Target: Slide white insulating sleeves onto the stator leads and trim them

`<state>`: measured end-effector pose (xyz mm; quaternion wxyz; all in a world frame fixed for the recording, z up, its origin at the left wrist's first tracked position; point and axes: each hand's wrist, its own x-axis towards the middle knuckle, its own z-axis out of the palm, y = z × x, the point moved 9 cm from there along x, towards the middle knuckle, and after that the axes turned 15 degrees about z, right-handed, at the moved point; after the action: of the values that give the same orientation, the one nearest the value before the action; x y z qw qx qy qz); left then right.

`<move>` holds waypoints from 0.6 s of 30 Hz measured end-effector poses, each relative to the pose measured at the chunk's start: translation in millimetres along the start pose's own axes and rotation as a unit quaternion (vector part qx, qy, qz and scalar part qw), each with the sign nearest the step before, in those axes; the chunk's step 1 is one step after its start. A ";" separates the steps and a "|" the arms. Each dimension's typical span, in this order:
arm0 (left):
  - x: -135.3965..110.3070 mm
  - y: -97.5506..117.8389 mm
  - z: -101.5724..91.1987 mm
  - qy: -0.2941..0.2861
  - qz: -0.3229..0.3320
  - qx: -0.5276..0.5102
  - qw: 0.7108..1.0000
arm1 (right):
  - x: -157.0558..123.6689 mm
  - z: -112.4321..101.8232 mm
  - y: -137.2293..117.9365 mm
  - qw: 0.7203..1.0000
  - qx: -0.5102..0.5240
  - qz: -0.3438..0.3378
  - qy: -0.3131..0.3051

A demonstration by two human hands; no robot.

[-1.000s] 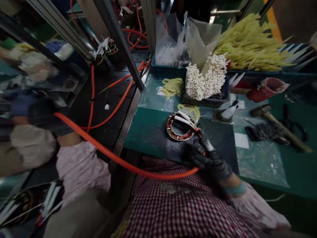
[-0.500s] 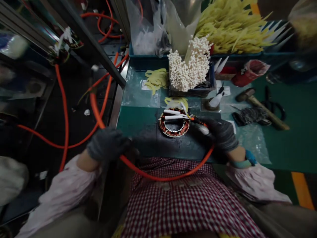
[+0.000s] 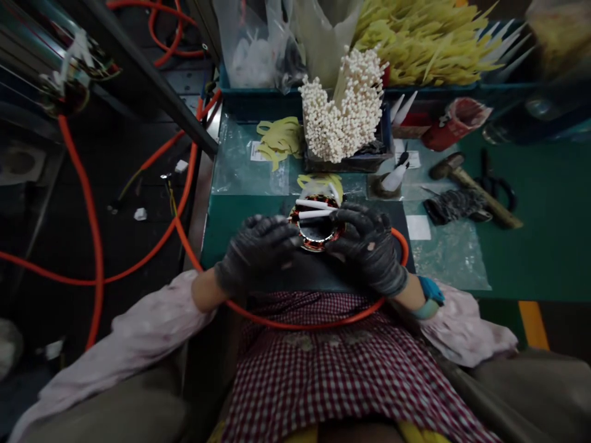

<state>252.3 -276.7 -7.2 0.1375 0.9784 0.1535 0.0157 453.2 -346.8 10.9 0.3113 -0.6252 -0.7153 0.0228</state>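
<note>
A ring-shaped motor stator with copper windings lies on the work surface in front of me. Two white sleeves stretch across its top. My right hand, in a dark grey glove, closes its thumb and fingers about the stator's right edge, partly hiding it. On the other side, my left hand, gloved alike, has its fingers stretched toward the ring, apart from it and holding nothing. An orange cable loops from beside my right hand across the lap and under my left wrist.
Behind the stator stands a box of thin white sticks, with yellow strips beside it. A hammer, scissors and a red container lie or stand to the right. More orange cables hang at the left.
My left hand has let go of the orange cable and moved right toward the stator. The right hand has left the cable joint and moved left onto the stator's edge.
</note>
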 end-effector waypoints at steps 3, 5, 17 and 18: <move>35.0 6.5 4.0 -0.017 0.037 0.024 0.999 | -5.1 -6.5 6.5 1.000 0.017 -0.001 -0.005; 41.7 15.1 0.4 0.003 0.081 0.061 0.995 | -9.2 -22.9 21.6 0.999 0.032 0.027 0.031; 42.4 39.0 -20.2 0.074 0.099 0.142 0.982 | 9.6 -0.6 61.6 0.976 0.101 0.194 -0.021; 37.0 38.5 -22.9 0.064 0.091 0.140 0.984 | 12.4 6.0 55.5 0.977 0.109 0.179 -0.045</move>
<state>297.3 -294.7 25.0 -0.0128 0.9948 0.0727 0.0697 498.9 -321.3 -12.2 0.3361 -0.7038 -0.5981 0.1846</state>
